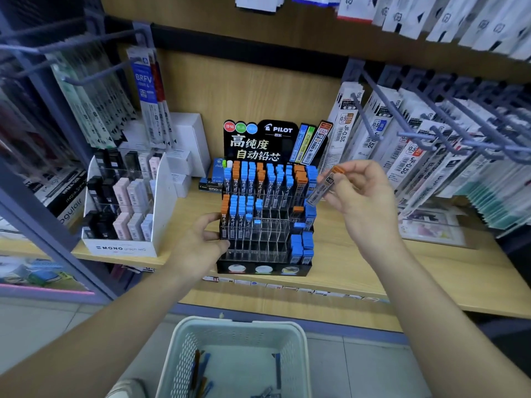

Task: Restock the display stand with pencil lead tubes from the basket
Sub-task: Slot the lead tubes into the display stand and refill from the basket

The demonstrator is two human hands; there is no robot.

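A black tiered Pilot display stand sits on the wooden shelf, its clear slots partly filled with blue-capped and orange-capped lead tubes. My left hand grips the stand's left side. My right hand pinches an orange-capped lead tube marked HB, tilted, just right of the stand's upper rows. Below, a pale perforated basket holds a few loose tubes at its bottom.
A white Mono lead display stands left of the stand. Pegboard hooks with hanging refill packs jut out at right and upper left. The wooden shelf edge runs between stand and basket.
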